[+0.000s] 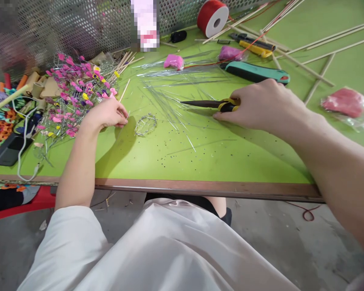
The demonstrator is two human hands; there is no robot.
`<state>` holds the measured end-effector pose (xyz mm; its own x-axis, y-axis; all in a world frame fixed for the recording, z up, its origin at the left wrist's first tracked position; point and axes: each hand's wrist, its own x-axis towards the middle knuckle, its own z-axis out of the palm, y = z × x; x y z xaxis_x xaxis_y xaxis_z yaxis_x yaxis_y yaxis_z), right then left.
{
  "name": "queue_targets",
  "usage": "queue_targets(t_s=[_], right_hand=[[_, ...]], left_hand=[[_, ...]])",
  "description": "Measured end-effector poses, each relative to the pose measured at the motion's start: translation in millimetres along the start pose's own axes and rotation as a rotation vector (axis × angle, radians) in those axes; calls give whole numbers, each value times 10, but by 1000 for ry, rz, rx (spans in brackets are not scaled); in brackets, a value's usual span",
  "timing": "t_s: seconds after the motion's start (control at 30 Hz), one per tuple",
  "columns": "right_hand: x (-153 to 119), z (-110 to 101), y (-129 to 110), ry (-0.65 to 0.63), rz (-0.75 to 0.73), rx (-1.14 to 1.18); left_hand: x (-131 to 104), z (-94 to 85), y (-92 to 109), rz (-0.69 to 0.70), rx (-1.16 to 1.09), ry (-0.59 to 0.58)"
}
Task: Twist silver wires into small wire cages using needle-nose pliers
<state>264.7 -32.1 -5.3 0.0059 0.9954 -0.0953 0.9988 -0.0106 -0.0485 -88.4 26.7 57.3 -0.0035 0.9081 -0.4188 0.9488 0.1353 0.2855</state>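
Observation:
My right hand (pixel 256 104) is closed around the yellow-and-black handles of a pair of needle-nose pliers (pixel 200 104). Their dark jaws point left above scattered silvery wires (pixel 172 109); whether the tips touch any wire cannot be made out. My left hand (pixel 109 112) pinches a thin wire (pixel 128 114), mostly hidden by the fingers, beside a heap of pink and yellow clay-tipped wire stems (pixel 75 91). Between my hands a small ring of twisted wire (pixel 146 124) lies on the green tabletop (pixel 139 161), and tiny dark clippings (pixel 170 159) dot the surface.
A teal-and-black folded tool (pixel 257 72), a yellow utility knife (pixel 257 47), a red ribbon spool (pixel 212 18), pink clay packs (pixel 174 62) and wooden sticks (pixel 318 76) lie toward the back and right. A dark power bank (pixel 9 149) with a white cable (pixel 22 157) sits left.

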Motion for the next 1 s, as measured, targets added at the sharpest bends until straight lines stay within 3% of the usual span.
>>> queue_targets(t_s=[0.33,0.5,0.63,0.83,1.0], right_hand=[[36,27,68,-4,24,-20],[25,16,55,-26,50,-26],[19,8,40,-35,69,-46],[31,31,39,-31,53,-52],[29,31,47,-19,34,-51]], left_hand=[[28,-42,-131,57,170,122],[14,25,-76,198,124,313],[140,96,-85,284,16,452],[204,145,-127,226,-50,382],[126,205,3,256,-35,366]])
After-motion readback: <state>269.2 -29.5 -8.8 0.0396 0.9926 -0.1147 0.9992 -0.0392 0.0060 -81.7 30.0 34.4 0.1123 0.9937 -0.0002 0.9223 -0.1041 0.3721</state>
